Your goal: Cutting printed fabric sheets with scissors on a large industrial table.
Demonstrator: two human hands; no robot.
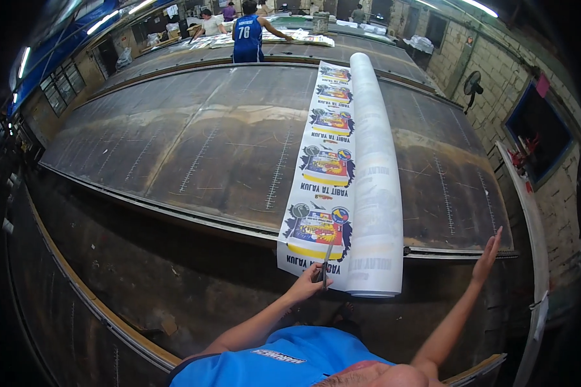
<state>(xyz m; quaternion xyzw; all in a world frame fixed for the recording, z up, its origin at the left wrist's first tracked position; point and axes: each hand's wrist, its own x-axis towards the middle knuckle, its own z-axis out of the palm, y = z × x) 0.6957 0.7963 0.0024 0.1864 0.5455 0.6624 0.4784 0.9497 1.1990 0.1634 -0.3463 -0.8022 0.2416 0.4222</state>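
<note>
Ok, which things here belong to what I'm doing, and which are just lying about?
Likely in use:
- scissors in your left hand
- printed sheet
- white roll beside it
- dark table underneath

Apparently uninvolved:
- black fan at right
- pink item, upper right

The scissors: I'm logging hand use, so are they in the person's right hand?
No, the left hand holds the scissors, while the right hand is open and empty.
</note>
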